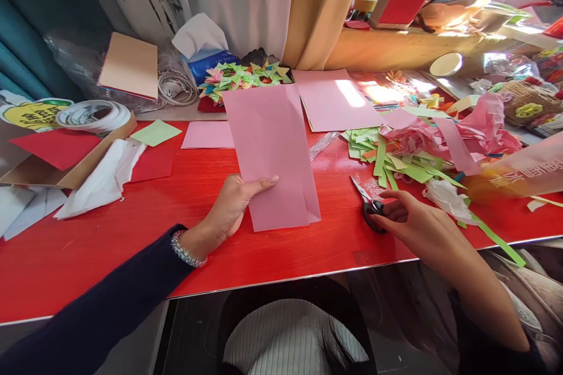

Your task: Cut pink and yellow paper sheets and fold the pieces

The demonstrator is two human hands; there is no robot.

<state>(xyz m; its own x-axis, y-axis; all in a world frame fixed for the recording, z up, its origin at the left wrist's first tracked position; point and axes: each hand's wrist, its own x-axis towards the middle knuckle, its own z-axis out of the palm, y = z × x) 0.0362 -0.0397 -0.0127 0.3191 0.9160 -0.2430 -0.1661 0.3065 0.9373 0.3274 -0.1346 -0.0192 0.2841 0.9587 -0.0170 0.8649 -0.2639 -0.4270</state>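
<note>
My left hand [233, 202] is closed on a folded sheet of pink paper [275, 146], thumb across its front. The sheet stands tilted above the red table, and its layers part at the lower right corner. At the right, my right hand [407, 217] has its thumb and fingers at the black handles of a pair of scissors [372, 206]. The scissors are low at the table surface, blades pointing away to the upper left. A smaller folded pink piece [209, 135] and a stack of pink paper [338, 99] lie behind the held sheet.
Green paper strips [409, 167] and crumpled pink paper [479, 129] heap at the right, beside a plastic bag [523, 170]. Folded paper stars [241, 79] pile at the back. Tape rolls [94, 117] sit in a cardboard box [83, 167] at the left. The red table's [272, 258] front edge is near me.
</note>
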